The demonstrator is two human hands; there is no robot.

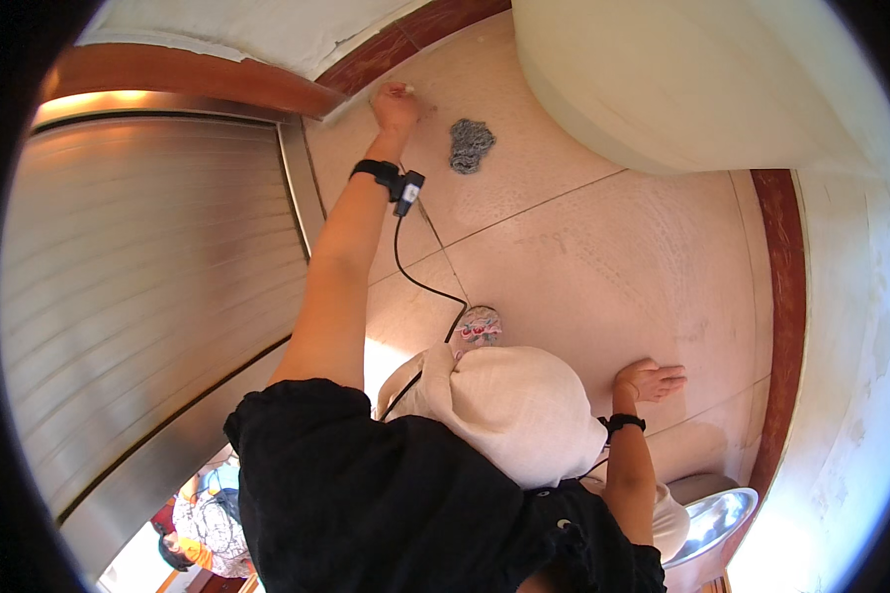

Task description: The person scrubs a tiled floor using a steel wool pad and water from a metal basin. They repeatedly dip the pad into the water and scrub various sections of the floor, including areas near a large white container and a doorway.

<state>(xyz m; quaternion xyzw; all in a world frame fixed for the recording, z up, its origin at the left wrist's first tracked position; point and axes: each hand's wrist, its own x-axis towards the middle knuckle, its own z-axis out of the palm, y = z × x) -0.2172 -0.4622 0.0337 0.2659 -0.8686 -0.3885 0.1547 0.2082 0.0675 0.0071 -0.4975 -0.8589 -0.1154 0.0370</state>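
My left hand (396, 108) is low over the pink floor tiles (564, 244), by the corner where the door frame meets the skirting. Its fingers are curled, and a small pale bit shows at the fingertips; whether that is a held thing is too small to tell. Right of this hand lies a crumpled grey scouring pad (472, 146), apart from it. Out to the right, my right hand (650, 381) is empty with fingers extended, over or on the tiles; contact is not clear. Between my arms, one patterned slipper (480, 326) shows beyond my pale trousers (519, 408).
A ribbed metal door (156, 244) stands along the left. A large cream rounded container (682, 81) bulges in at upper right. Dark red skirting (779, 296) edges the right wall. Behind my right arm is a shiny metal basin (716, 522). Another person (211, 530) appears beyond the doorway.
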